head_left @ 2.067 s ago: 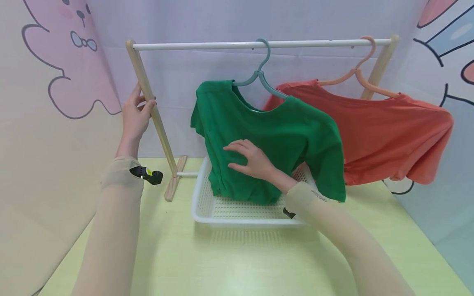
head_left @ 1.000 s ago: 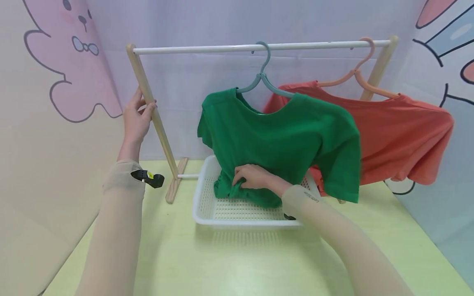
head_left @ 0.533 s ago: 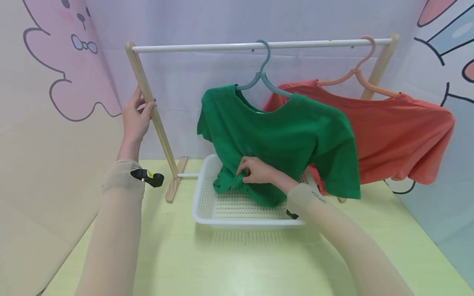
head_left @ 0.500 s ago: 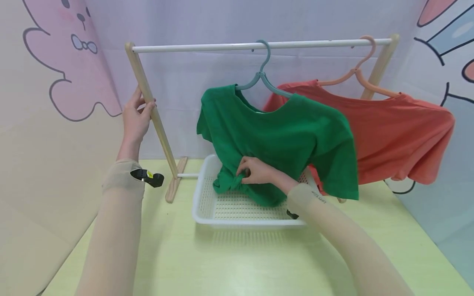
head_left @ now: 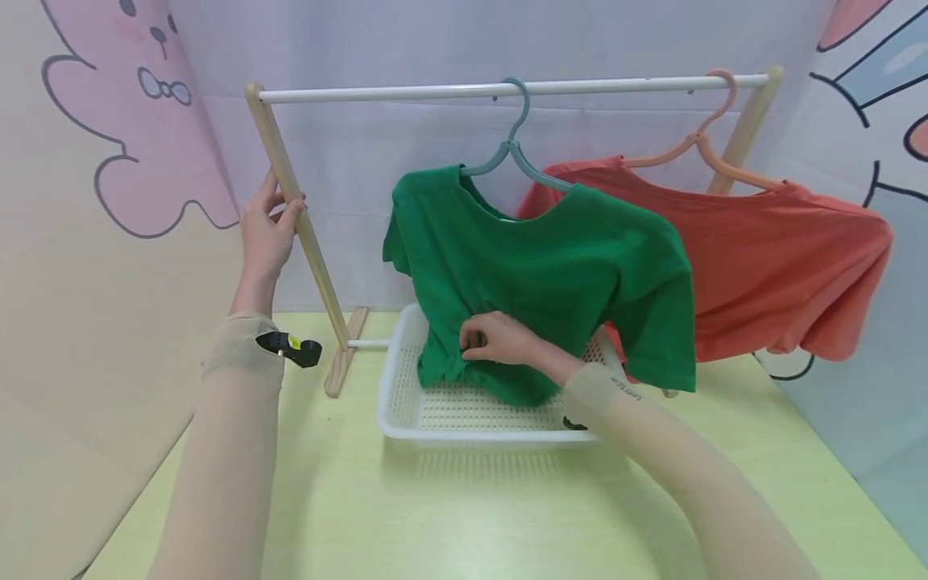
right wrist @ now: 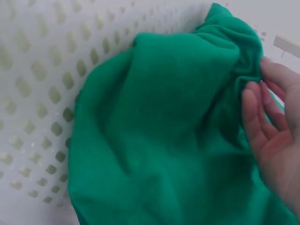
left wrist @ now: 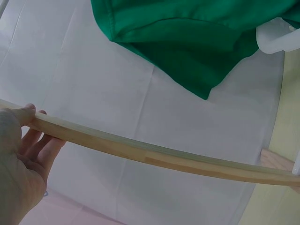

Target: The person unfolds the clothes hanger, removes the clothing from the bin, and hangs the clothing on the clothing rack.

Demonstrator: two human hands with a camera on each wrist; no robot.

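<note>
A green T-shirt (head_left: 536, 258) hangs on a teal hanger (head_left: 511, 149) from the rack's white rail, its lower part dipping into the basket. My left hand (head_left: 267, 225) holds the wooden side post (head_left: 312, 250) of the clothes rack, thumb on one side and fingers on the other; the left wrist view shows this hand (left wrist: 28, 159) on the post too. Low on the front of the T-shirt, my right hand (head_left: 500, 338) pinches the cloth. In the right wrist view, the fingertips of this hand (right wrist: 276, 126) meet a gathered fold of the green fabric (right wrist: 159, 108).
Behind and to the right, a red T-shirt (head_left: 768, 266) hangs on an orange hanger (head_left: 699, 145). A white perforated basket (head_left: 435, 435) stands on the pale table (head_left: 449, 515) under the green T-shirt. The rack's wooden foot (head_left: 337, 366) lies left of the basket.
My right hand moved down to the shirt's lower front and took hold of cloth. The bunched lower left part has since dropped and looks flatter. My left hand has stayed on the post.
</note>
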